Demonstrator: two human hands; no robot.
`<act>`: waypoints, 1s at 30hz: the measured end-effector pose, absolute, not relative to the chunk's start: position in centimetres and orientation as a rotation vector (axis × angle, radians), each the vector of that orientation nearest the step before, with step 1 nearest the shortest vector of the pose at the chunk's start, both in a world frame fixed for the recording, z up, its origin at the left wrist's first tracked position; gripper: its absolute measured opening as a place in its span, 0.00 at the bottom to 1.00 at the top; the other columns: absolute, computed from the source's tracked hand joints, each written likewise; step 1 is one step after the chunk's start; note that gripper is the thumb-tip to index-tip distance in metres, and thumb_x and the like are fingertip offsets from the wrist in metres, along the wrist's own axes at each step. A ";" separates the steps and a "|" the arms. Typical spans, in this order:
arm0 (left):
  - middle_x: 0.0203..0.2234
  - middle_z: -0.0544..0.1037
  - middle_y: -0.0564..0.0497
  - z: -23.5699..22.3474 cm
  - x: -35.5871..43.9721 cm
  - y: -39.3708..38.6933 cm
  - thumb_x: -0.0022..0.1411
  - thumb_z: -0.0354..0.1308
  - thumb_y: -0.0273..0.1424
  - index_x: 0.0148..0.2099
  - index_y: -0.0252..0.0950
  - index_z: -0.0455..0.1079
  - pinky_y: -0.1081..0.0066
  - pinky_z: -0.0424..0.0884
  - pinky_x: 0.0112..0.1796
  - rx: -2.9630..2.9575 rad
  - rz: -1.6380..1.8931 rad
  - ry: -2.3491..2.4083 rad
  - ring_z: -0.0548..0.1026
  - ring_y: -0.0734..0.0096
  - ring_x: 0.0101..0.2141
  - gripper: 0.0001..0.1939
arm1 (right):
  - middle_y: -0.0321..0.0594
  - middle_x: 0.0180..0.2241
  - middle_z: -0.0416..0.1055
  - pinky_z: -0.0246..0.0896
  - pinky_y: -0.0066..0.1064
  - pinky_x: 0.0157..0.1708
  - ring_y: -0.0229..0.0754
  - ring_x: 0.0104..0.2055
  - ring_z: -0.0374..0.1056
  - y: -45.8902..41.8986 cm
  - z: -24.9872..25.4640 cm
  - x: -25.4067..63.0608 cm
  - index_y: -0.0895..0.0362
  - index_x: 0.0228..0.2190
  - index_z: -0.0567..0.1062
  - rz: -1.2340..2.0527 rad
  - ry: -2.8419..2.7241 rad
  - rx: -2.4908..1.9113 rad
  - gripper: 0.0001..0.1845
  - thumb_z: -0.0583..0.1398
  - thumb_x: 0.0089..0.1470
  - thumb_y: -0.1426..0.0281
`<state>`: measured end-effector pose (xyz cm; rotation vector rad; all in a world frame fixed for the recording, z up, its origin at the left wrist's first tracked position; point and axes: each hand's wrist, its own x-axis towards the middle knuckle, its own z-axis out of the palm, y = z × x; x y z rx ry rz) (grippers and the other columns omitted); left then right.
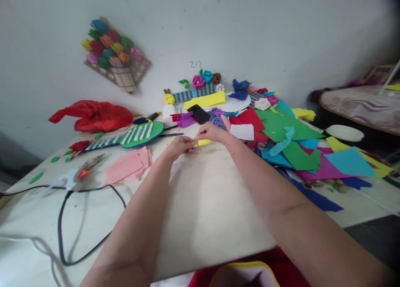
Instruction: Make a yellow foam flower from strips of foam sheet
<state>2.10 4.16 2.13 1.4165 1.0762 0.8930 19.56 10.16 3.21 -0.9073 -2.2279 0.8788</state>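
Over the middle of the table, my left hand [183,147] and my right hand [212,132] meet with fingers pinched together. Between them is a narrow yellow piece [204,142], too small and blurred to tell its kind. Its left end lies at my left fingertips, which seem to pinch it. My right fingers close just above it, and what they grip is hidden. A black phone [198,114] lies just beyond my hands. Pink paper sheets [128,166] are left of my left hand, and a white roll [242,132] is right of my right wrist.
A glue gun [73,178] with a looping black cable stands at left. Coloured paper sheets [278,124] pile up at right beside a white dish [344,132]. Behind lie a red plastic bag [96,116], a green guitar-shaped craft [142,134] and paper flowers [198,81].
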 end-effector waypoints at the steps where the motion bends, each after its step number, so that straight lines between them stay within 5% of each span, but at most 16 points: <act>1: 0.20 0.74 0.47 2.2 2.1 4.1 0.44 0.64 0.32 0.29 0.29 0.72 0.74 0.68 0.26 1.428 0.877 1.062 0.66 0.80 0.18 0.11 | 0.35 0.21 0.69 0.51 0.26 0.28 0.34 0.26 0.60 10.1 3.2 19.7 0.61 0.22 0.77 0.946 -2.206 -0.918 0.10 0.62 0.37 0.66; 14: 0.22 0.74 0.48 2.4 1.9 3.9 0.46 0.63 0.28 0.31 0.29 0.70 0.73 0.71 0.32 1.213 0.875 0.763 0.68 0.81 0.20 0.09 | 0.30 0.14 0.59 0.38 0.23 0.15 0.27 0.15 0.48 10.2 1.9 20.7 0.60 0.22 0.72 1.692 -1.685 -0.770 0.09 0.62 0.35 0.67; 18: 0.21 0.72 0.52 2.5 2.4 4.2 0.50 0.58 0.23 0.30 0.30 0.68 0.76 0.72 0.32 0.992 1.072 0.663 0.63 0.87 0.17 0.02 | 0.23 0.12 0.46 0.30 0.23 0.15 0.26 0.14 0.37 9.7 2.3 19.7 0.59 0.23 0.69 1.684 -1.556 -0.615 0.10 0.63 0.35 0.69; 25: 0.21 0.69 0.55 2.7 3.2 4.7 0.54 0.51 0.18 0.31 0.30 0.66 0.79 0.72 0.35 0.784 1.278 0.712 0.61 0.90 0.16 0.05 | 0.24 0.13 0.45 0.28 0.25 0.15 0.26 0.15 0.36 8.6 3.2 18.5 0.61 0.31 0.71 1.531 -1.577 -0.624 0.14 0.61 0.40 0.66; 30: 0.21 0.70 0.54 2.4 3.1 5.1 0.54 0.50 0.17 0.31 0.29 0.67 0.76 0.72 0.38 0.760 1.321 0.698 0.63 0.89 0.17 0.06 | 0.23 0.13 0.45 0.26 0.26 0.15 0.26 0.14 0.35 8.3 3.2 17.3 0.61 0.26 0.69 1.405 -1.559 -0.727 0.17 0.62 0.39 0.60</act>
